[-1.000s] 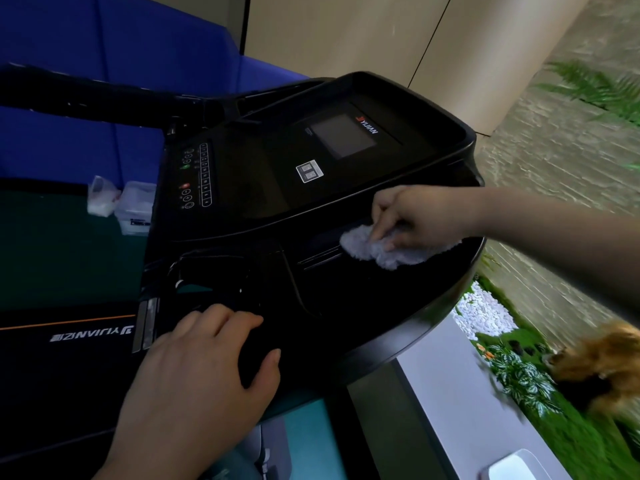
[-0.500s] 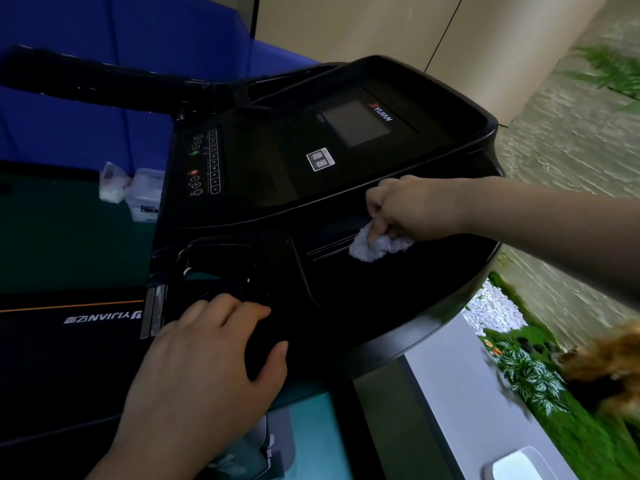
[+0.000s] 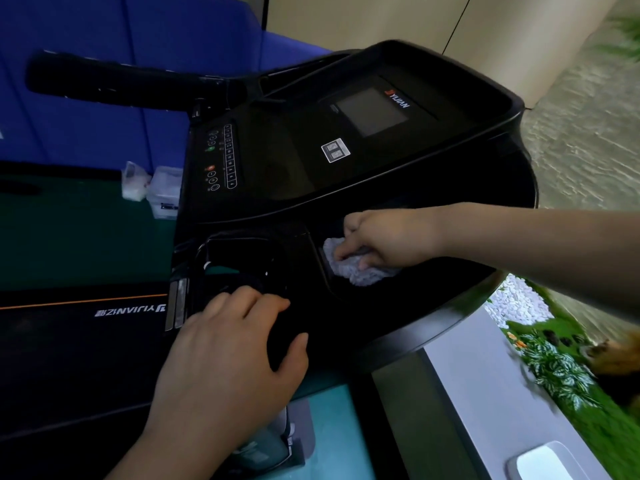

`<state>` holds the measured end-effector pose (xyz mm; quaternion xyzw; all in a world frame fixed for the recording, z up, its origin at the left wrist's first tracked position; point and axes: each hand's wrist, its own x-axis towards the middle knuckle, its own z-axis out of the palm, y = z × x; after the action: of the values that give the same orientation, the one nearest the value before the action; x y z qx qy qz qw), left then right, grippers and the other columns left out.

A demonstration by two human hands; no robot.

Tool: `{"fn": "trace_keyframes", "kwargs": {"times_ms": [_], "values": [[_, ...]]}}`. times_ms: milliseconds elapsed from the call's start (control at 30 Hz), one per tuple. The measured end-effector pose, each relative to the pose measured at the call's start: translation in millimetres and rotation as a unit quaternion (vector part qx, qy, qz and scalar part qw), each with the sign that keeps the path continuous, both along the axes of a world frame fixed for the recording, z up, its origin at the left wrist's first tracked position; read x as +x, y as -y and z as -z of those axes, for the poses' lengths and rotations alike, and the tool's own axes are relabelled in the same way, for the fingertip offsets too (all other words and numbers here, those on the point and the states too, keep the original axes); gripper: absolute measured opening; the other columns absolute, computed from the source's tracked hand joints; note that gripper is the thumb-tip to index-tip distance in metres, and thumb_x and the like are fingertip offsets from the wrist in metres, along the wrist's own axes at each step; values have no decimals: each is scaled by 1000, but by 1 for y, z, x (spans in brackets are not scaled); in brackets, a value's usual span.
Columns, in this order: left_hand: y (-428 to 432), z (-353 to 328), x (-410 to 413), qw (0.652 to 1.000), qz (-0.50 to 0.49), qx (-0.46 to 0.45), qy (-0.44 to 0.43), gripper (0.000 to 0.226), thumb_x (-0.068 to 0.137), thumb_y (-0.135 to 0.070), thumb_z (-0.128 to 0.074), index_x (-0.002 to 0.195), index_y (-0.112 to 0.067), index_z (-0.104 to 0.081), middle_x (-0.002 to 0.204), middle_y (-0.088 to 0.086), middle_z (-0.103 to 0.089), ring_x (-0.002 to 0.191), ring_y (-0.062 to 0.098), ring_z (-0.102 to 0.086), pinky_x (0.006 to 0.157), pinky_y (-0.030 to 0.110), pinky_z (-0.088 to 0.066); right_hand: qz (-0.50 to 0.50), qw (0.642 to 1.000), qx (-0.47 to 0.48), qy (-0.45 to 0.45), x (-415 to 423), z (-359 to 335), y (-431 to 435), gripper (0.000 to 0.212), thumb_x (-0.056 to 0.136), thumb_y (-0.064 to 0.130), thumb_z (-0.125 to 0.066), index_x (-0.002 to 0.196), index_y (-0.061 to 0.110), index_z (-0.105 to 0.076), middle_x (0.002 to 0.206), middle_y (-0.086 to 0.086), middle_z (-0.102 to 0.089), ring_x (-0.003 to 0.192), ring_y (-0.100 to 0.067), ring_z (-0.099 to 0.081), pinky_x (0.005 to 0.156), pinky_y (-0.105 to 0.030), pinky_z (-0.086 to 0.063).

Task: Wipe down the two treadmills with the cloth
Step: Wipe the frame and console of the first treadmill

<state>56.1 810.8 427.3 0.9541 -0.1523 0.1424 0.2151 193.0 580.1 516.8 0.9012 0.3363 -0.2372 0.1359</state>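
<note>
**A:** Starting at the left, what's there?

**B:** A black handlebar (image 3: 104, 81) juts leftward, with a clear box (image 3: 166, 192) below it. Nearer is a dark panel (image 3: 69, 358) bearing a logo. Whether that's the second treadmill, I cannot tell.

**A:** And the hands?

**B:** The left hand (image 3: 225, 358) lies on the console (image 3: 277, 174) at its near edge, fingers straight and slightly spread, thumb out, holding nothing. The right hand (image 3: 388, 240) curls its fingers onto the cloth (image 3: 360, 271) and presses it into the tray (image 3: 415, 296), just right of the cup holder (image 3: 239, 258).

**A:** How far along is the job?

**B:** Partway through this machine at most, I'd judge. The cloth is on the lower tray, and nothing shows whether the buttons (image 3: 228, 157), the screen (image 3: 370, 112) or the handlebar have been wiped. The other treadmill is presumably all to do.

**A:** Which way does the cloth lie?

**B:** It's bunched, so it has no real front. Its long axis slants from upper left, by the fingertips, to lower right under the palm, roughly along the tray. The free edge pokes out leftward.
</note>
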Motion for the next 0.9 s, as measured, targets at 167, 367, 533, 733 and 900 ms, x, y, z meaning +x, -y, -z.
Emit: {"fn": "trace_keyframes", "kwargs": {"times_ms": [167,367,533,733,900], "values": [[0,0,1,1000,2,-1,0,46,79,-58,-42,104,-27,-66,89,-12,-60,80,13,-60,59,32,-51,-16,998,-7,-55,4,1,-5,30,88,12,-63,115,24,-68,95,7,-41,97,-18,-54,86,-31,-47],[1,1,1,1000,1,-2,8,47,78,-57,-42,104,-26,-67,89,-12,-60,79,15,-60,58,32,-49,15,992,-10,-128,2,3,-1,25,90,10,-62,108,23,-73,93,16,-47,91,-14,-56,83,-31,-51],[0,2,1,1000,3,-7,12,47,79,-57,-42,103,-26,-67,89,-12,-60,80,14,-60,58,31,-49,-12,994,-96,-58,10,-17,20,12,87,22,-65,83,11,-70,83,-24,-68,67,-35,-65,59,-41,-57],[1,3,2,1000,-1,-7,15,48,78,-58,-41,102,-26,-68,87,-12,-60,79,15,-59,58,32,-49,43,990,-124,-46,11,-79,69,42,73,8,-66,93,44,-73,89,2,-64,83,-18,-63,75,-31,-53],[1,4,1,1000,-2,-3,17,47,78,-57,-41,102,-26,-67,88,-11,-60,80,16,-60,59,32,-50,34,991,-110,-74,-6,-67,56,37,85,4,-62,111,29,-72,92,20,-46,81,3,-50,75,-5,-36]]}}
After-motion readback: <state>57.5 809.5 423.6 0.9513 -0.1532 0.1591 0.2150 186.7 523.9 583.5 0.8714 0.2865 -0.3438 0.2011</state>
